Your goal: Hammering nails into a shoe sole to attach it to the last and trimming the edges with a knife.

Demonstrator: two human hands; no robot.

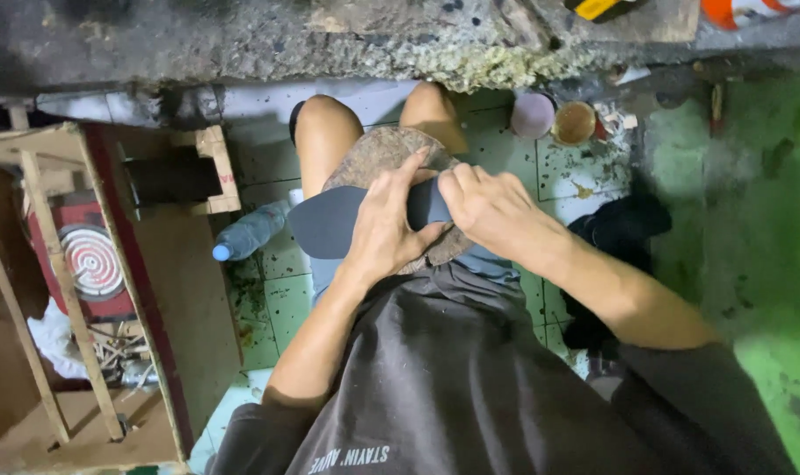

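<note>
Dark insole-shaped sheet [330,224] was partly hidden at frame centre beneath both hands, laid over a brown pad [378,149] on the lap. It was pinched by the left hand [387,224] and the right hand [488,207]. A plastic bottle [246,233] lay left.

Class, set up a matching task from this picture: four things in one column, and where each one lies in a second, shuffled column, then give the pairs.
Things:
1. dark sole piece
2. plastic bottle
3. round pink lid
4. brown worn board

Places:
A. on the tiled floor, left of the knees
B. under both hands, on the board
C. resting on the lap
D. on the floor beside a small brown cup

Pairs: 1-B, 2-A, 3-D, 4-C
</note>
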